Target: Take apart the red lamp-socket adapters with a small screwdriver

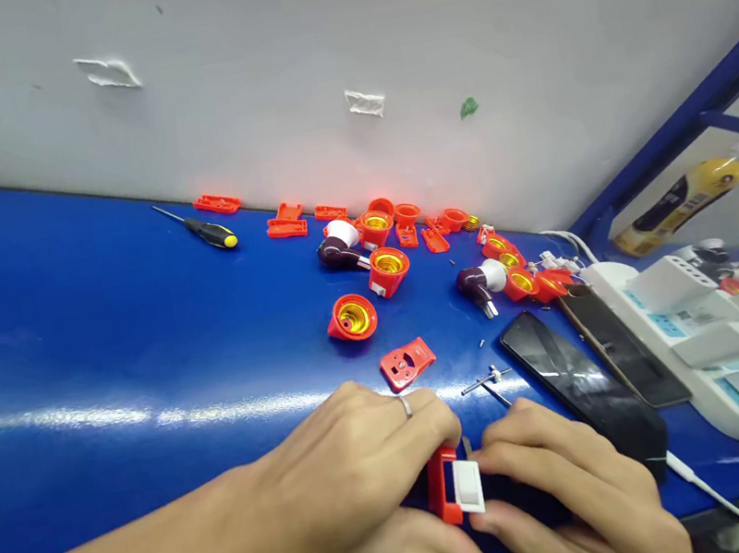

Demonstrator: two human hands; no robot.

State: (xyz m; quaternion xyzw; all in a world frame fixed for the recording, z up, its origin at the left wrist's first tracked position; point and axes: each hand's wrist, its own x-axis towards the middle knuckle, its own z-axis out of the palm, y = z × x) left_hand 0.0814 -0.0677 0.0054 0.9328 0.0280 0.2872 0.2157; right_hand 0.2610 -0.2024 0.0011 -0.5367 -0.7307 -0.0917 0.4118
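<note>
My left hand [365, 473], with a ring on one finger, is closed around a red plastic lamp-socket housing [439, 494] near the table's front edge. A rectangular opening shows in the side of this housing. Right against that opening is a white rocker switch [468, 487], pinched between the thumb and fingers of my right hand [575, 487]. Whether the switch sits partly inside the opening, I cannot tell. Just beyond my hands lie a red cover plate [409, 365] and a small metal-and-white part [494, 375]. My fingers hide much of the housing.
Red lamp sockets [353, 318] with brass threads and several red covers [287, 227] line the wall side. A screwdriver [212, 233] lies far left. Two dark plug-in sockets [473, 286], phones [579, 383] and a loaded power strip [670, 313] are on the right.
</note>
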